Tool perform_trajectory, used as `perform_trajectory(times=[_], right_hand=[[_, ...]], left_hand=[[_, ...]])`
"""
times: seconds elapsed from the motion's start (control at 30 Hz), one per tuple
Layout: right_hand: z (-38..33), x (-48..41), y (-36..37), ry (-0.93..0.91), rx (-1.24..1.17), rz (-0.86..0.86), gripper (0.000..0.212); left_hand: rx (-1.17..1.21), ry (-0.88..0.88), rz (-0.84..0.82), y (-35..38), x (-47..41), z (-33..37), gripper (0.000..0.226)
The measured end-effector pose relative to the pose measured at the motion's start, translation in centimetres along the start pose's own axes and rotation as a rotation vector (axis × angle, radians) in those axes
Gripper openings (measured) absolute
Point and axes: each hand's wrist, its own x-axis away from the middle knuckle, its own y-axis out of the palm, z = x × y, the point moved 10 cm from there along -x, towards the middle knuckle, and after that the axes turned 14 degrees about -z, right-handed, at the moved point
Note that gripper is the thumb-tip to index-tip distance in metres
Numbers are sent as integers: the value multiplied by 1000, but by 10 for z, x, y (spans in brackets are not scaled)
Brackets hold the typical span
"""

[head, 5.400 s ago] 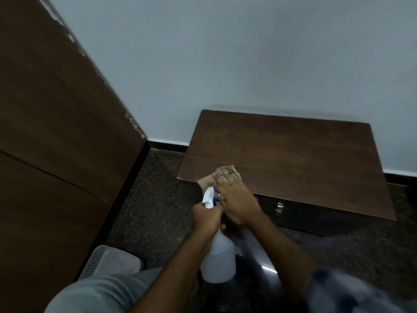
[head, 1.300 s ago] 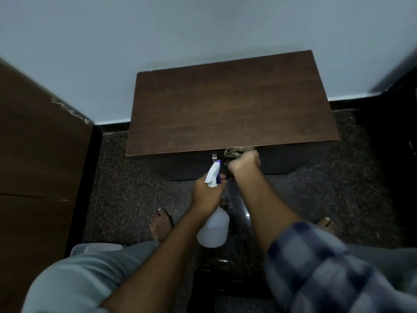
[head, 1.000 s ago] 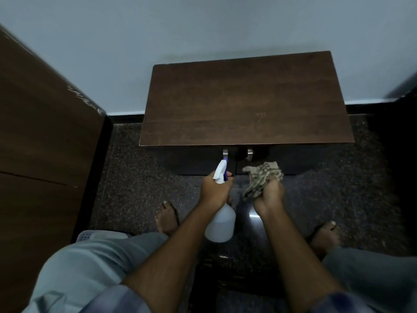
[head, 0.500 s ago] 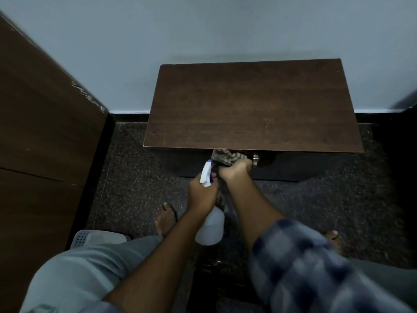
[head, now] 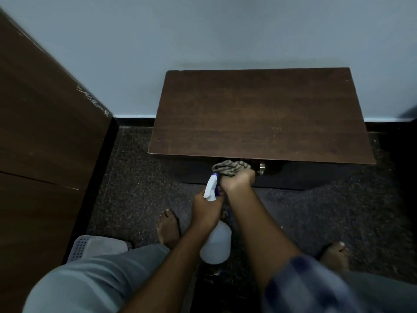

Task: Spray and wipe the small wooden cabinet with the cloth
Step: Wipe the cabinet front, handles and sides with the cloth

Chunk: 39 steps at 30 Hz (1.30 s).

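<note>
The small dark wooden cabinet (head: 259,114) stands against the pale wall, seen from above, its front face in shadow. My right hand (head: 238,180) grips a bunched patterned cloth (head: 231,167) and presses it against the top of the cabinet's front, just left of a metal knob (head: 262,168). My left hand (head: 206,210) holds a white spray bottle (head: 216,243) by its neck, low and just in front of the cabinet, with its nozzle (head: 209,186) pointing up toward the cloth.
A tall dark wooden panel (head: 45,132) fills the left side. A perforated white plastic basket (head: 90,246) sits on the speckled dark floor (head: 135,177) by my left knee. My bare feet (head: 168,229) rest on the floor in front of the cabinet.
My right hand rose with the cloth from beside the bottle up to the cabinet's front edge and stays pressed there. The left hand keeps the bottle in about the same spot.
</note>
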Motion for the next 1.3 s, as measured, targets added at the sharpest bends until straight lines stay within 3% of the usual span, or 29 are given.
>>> perform_trajectory(times=[0.1, 0.17, 0.27, 0.33, 0.47, 0.6, 0.73, 0.83, 0.93, 1.2, 1.3], right_hand=[[-19, 3, -6, 5, 40, 56, 41], [-14, 0, -1, 38, 59, 36, 21], [-12, 5, -3, 17, 2, -9, 30], [-21, 4, -18, -32, 297, -22, 38], [-21, 27, -86, 58, -1, -115, 33], [-59, 50, -124, -73, -62, -95, 36], [-81, 33, -57, -111, -55, -141, 43], [-83, 8, -22, -113, -58, -49, 47], [-79, -2, -28, -52, -27, 78, 51], [-86, -5, -37, -27, 216, 35, 49], [-72, -9, -45, 36, 106, 7, 55]], left_hand=[[50, -16, -3, -3, -3, 0, 20], [60, -9, -13, -2, -3, 1, 22], [46, 18, -15, 0, -1, 5, 29], [35, 20, -25, 1, 2, 10, 34], [-22, 20, -259, 44, 3, 22, 48], [-174, 1, -307, 77, 2, 25, 25], [-101, 7, -241, 70, 2, 19, 11], [-77, 11, -213, 61, 5, 14, 13], [-71, 32, -206, 57, 6, 18, 15], [-5, 53, -217, 67, 3, 23, 25], [6, 70, -208, 65, 7, 29, 34]])
